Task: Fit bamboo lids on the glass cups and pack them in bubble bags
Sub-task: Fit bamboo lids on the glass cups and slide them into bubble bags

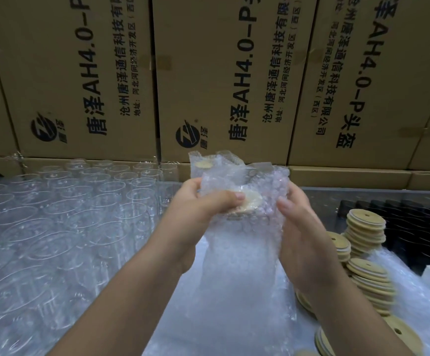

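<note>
Head: bubble bag (pixel 237 247), lid (pixel 253 201) inside, between fingers (pixel 224 197).

Glass cups (pixel 62 222) stand left, lid stacks (pixel 368 240) right, the bubble bag (pixel 242 227) between, cartons (pixel 221 73) behind.

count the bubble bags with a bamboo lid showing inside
2: one bubble bag gripped between the left hand and right hand at centre, a second bag just behind it, before the cartons. More may be hidden behind them.
</note>
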